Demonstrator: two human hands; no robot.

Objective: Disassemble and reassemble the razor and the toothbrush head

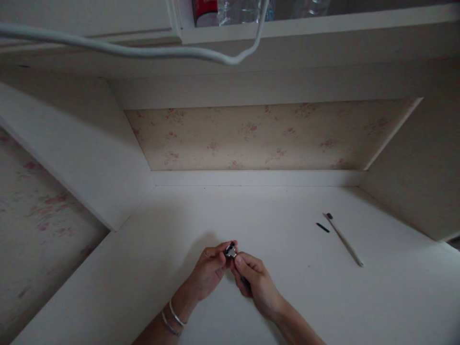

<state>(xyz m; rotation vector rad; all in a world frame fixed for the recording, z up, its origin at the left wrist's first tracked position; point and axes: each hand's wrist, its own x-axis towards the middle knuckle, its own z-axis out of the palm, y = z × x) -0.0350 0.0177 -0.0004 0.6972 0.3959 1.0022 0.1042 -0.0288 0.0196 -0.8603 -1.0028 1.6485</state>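
Above the white desktop, both hands meet at a small black and silver device with a shiny metal face. My left hand pinches its head from the left with thumb and fingers. My right hand is closed around its lower part, where a dark piece shows between the fingers. Its exact kind is too small to make out. To the right lie a toothbrush with a pale handle and dark bristles, and a short thin black strip beside the toothbrush head.
The white desktop is bounded by a left side panel, a right panel and a floral back wall. A thick white cable hangs across the top. Clear plastic bottles stand on the shelf above.
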